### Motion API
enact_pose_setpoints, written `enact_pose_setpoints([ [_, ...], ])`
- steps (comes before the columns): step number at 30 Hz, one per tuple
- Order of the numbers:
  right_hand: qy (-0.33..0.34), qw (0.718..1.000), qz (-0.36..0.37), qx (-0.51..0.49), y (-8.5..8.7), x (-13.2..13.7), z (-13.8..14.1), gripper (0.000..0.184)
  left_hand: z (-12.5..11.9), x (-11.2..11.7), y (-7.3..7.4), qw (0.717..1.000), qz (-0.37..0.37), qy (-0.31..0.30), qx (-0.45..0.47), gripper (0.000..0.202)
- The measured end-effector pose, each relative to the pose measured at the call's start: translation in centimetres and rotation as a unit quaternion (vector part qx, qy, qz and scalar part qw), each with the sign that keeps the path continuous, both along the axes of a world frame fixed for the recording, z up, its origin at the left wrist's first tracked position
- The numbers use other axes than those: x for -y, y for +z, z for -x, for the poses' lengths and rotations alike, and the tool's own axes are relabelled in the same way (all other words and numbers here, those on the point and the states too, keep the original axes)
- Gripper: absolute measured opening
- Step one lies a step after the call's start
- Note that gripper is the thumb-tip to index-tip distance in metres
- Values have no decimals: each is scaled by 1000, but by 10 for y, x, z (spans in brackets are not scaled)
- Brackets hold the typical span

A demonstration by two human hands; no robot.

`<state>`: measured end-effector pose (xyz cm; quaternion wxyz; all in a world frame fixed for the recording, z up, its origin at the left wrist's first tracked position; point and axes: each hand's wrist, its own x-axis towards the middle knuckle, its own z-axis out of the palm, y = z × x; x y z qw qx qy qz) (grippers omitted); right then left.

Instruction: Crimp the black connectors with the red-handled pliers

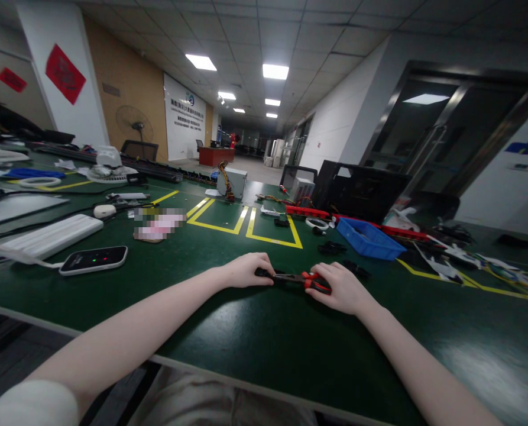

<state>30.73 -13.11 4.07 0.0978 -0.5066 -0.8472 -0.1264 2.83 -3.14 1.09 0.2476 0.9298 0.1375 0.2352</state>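
Observation:
My right hand (pixel 340 287) is closed round the red and black handles of a pair of pliers (pixel 308 278). The jaws point left, up against a small black piece (pixel 262 272) whose exact kind I cannot make out. My left hand (pixel 248 270) pinches that piece between thumb and fingers. Both hands meet low over the green tabletop (pixel 246 331), in front of the yellow tape outlines. Just beyond my right hand lie several small black parts (pixel 332 247). Whether the jaws grip the piece or only touch it is too small to tell.
A blue tray (pixel 370 238) stands right of my hands, with loose cables (pixel 450 254) beyond. To the left are a device with lit dots (pixel 94 260), a white power strip or bar (pixel 53 235) and a blurred-out phone-like object (pixel 159 226). A metal box with wires (pixel 235 183) stands farther back.

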Motion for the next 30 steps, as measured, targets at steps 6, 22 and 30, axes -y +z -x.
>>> enact_pose_setpoints([
  [6,-3,1000,-3,2,1,0,-3,30,0,1,1,1000,-6,-1,-3,15],
  [22,-6,1000,9,3,-1,0,-1,29,0,2,2,1000,-4,10,-11,15],
  [30,-10,1000,10,2,1,1,-2,29,0,2,2,1000,-6,10,-12,17],
])
